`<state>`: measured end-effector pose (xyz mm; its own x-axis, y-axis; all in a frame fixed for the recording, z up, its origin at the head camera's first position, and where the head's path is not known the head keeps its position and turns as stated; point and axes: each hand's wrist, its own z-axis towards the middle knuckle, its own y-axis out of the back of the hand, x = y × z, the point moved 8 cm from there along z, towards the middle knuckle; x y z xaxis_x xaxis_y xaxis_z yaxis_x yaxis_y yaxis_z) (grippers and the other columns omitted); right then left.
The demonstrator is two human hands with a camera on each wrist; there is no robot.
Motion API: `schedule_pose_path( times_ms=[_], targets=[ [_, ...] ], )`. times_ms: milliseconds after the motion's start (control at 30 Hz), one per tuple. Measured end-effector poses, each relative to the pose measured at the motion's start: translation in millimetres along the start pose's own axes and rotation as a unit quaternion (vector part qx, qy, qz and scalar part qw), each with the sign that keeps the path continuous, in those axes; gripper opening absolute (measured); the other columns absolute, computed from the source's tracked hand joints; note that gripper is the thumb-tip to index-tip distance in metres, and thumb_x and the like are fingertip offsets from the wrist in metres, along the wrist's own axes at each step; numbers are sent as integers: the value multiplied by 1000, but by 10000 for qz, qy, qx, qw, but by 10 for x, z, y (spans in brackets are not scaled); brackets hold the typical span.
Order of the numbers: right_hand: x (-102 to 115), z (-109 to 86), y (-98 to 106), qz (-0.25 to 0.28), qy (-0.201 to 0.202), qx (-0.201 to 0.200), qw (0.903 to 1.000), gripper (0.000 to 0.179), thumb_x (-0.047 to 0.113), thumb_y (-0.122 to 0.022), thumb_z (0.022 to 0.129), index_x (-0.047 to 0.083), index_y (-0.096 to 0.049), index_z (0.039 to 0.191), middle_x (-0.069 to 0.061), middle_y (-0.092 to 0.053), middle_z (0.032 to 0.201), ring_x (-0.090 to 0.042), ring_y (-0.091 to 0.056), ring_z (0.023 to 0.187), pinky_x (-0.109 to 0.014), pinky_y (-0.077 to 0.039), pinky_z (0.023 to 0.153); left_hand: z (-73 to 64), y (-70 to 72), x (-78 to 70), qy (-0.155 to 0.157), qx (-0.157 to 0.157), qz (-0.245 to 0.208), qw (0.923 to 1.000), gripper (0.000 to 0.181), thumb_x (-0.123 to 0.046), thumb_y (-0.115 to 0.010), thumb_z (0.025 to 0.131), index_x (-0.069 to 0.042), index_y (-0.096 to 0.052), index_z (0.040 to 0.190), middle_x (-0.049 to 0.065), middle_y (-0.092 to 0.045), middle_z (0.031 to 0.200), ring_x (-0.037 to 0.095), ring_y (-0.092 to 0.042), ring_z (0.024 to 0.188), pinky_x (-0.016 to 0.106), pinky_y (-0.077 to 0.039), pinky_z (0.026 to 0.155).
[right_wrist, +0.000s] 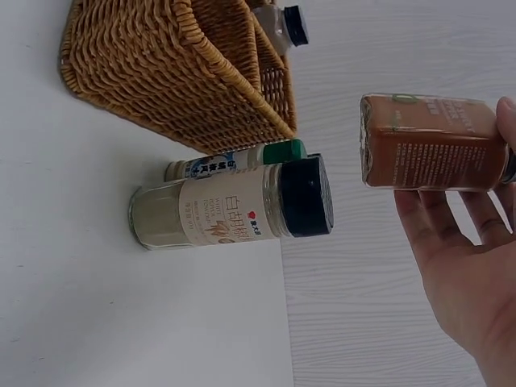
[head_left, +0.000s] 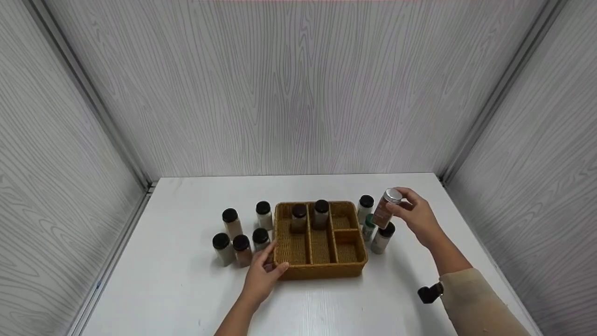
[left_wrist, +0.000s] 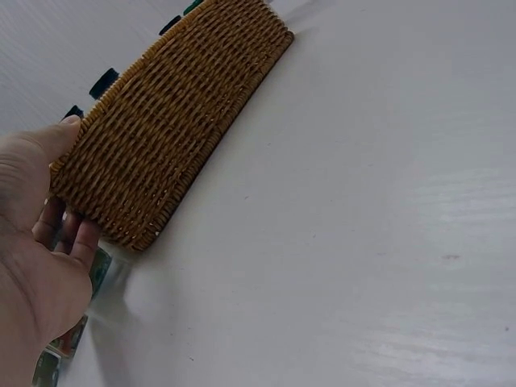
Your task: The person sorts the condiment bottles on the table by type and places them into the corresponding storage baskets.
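Observation:
My right hand [head_left: 417, 218] holds a glass spice jar [head_left: 383, 214] of reddish-brown powder, tilted and raised above the jars right of the basket. The jar's cap looks silver in the head view; in the right wrist view, its printed label [right_wrist: 439, 145] faces the camera. At its front left corner, the divided wicker basket [head_left: 322, 272] is gripped by my left hand [head_left: 262, 277], thumb on the front and fingers round the side. Two black-capped jars stand inside, one [head_left: 298, 217] in the left compartment and another [head_left: 321, 213] in the middle one.
Right of the basket stand a white pepper jar [right_wrist: 218, 208], a green-capped jar [head_left: 368, 227] and another black-capped jar [head_left: 365, 208]. Several black-capped jars, including one of reddish powder [head_left: 242, 250], are grouped on the left. A wood-grain panel [head_left: 298, 93] rises behind the white table [head_left: 154, 280].

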<state>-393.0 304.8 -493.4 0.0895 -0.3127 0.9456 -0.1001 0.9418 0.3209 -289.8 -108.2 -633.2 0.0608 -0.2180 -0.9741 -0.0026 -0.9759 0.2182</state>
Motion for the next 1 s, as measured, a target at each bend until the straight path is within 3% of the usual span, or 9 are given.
schedule_pose_path(
  times_ms=[333, 500, 667, 900, 1000],
  targets=[
    [42, -65, -184, -592, 204, 229, 9978, 53, 20, -79, 102, 7, -58, 148, -18, -59, 148, -41, -59, 144, -33, -58, 104, 1, 2, -5, 10, -9, 4, 10000, 78, -29, -82, 100, -19, -44, 167, 26, -42, 160, 42, -54, 143, 57, -49, 121],
    [68, -74, -249, -601, 374, 317, 9970, 49, 14, -79, 100, 7, -60, 145, -17, -62, 141, -31, -69, 129, -22, -60, 94, -2, -3, -8, 2, -6, -7, 10000, 77, -27, -81, 100, -18, -44, 167, 26, -42, 160, 42, -54, 143, 57, -49, 121],
    [67, -79, -304, -720, 518, 493, 9948, 50, 12, -80, 99, 5, -60, 145, -11, -64, 133, -17, -74, 117, -21, -62, 91, -6, 1, -4, 8, 11, -3, 10000, 79, -32, -82, 99, -19, -44, 167, 25, -42, 160, 42, -54, 144, 56, -49, 121],
    [76, -94, -359, -741, 558, 649, 9936, 52, 13, -81, 98, 4, -59, 145, -19, -63, 135, -29, -72, 122, -21, -62, 90, -3, 0, 1, 28, 76, 7, 10000, 83, -42, -81, 98, -20, -43, 168, 26, -40, 163, 44, -51, 147, 58, -47, 123],
    [74, -106, -387, -604, 505, 711, 9944, 53, 12, -82, 98, 3, -58, 144, -21, -64, 135, -22, -72, 120, -21, -62, 90, -4, -1, 0, 66, 85, 11, 9999, 81, -38, -81, 99, -21, -43, 168, 26, -39, 164, 44, -50, 148, 58, -47, 123]
  ],
)
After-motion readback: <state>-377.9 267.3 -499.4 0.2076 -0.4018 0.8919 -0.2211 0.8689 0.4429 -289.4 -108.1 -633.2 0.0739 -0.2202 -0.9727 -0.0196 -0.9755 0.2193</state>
